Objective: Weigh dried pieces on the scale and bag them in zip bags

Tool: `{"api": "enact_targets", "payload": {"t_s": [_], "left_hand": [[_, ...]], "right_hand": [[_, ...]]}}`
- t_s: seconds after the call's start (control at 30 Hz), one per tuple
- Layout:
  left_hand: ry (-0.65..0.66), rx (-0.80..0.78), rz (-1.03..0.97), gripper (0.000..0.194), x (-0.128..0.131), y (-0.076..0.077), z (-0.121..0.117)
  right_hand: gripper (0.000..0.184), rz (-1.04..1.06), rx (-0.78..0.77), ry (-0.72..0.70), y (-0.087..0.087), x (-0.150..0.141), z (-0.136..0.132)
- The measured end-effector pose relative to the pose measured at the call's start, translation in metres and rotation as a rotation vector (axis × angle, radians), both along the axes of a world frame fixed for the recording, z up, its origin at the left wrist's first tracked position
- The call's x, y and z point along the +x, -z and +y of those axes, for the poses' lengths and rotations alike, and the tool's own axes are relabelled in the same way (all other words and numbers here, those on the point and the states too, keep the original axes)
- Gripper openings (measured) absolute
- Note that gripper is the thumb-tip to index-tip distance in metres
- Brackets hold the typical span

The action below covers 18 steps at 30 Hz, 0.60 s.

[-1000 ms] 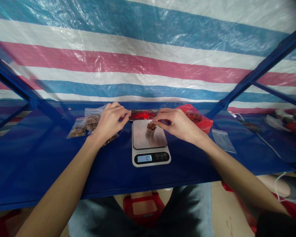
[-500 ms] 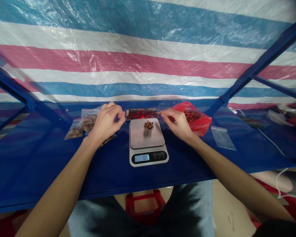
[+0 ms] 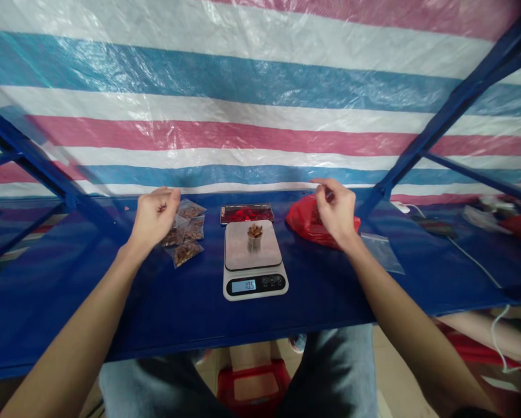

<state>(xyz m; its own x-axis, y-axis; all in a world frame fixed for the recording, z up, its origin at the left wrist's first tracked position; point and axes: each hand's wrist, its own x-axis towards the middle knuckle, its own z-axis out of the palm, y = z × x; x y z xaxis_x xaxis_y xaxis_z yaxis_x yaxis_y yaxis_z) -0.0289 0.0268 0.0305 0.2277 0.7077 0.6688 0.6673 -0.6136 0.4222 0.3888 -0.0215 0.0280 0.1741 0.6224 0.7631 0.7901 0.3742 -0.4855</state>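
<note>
My left hand (image 3: 156,216) hovers by several small clear bags (image 3: 186,252) of dried brown pieces, its fingers curled in and nothing visible in them. At the right, my right hand (image 3: 336,210) is over a red plastic bag (image 3: 301,217), index finger stretched out and thumb apart, holding nothing I can see. Between my hands a white kitchen scale (image 3: 232,255) reads 10.5. On its plate stands a small cup (image 3: 254,244) heaped with dried brown pieces (image 3: 255,230). Behind the scale a phone (image 3: 246,213) lies with its screen lit.
An unfilled clear zip bag (image 3: 382,253) lies right of the red bag. Blue metal braces (image 3: 452,110) frame the blue shelf (image 3: 173,313), and striped sheeting (image 3: 243,133) hangs behind. A white cable (image 3: 478,264) runs along the right. Another person's arm (image 3: 487,334) shows at lower right.
Both hands have moved outward, away from the phone: the left toward the small bags, the right across the red bag. The cup stays on the scale, and the reading is the same.
</note>
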Motion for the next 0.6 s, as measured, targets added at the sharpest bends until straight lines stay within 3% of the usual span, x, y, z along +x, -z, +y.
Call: {"api": "enact_targets", "payload": {"t_s": [0.1,0.17,0.37,0.47,0.6], "left_hand": [[0.059,-0.02,0.062,0.053,0.005,0.012,-0.002],[0.058,-0.018,0.115,0.051,0.008,0.018,-0.005],[0.06,0.042,0.191,0.051,0.01,0.018,-0.008],[0.085,0.068,0.2,0.051,0.013,0.018,-0.009],[0.071,0.081,0.133,0.053,0.01,0.02,-0.012]], "right_hand": [[0.027,0.059,-0.036,0.115,-0.011,0.044,-0.005],[0.025,0.051,-0.12,0.144,-0.008,0.077,-0.022],[0.035,-0.322,-0.56,0.133,0.036,0.159,-0.09],[0.034,-0.424,-0.668,0.118,0.046,0.171,-0.101],[0.016,-0.532,-0.756,0.286,0.039,0.163,-0.101]]}}
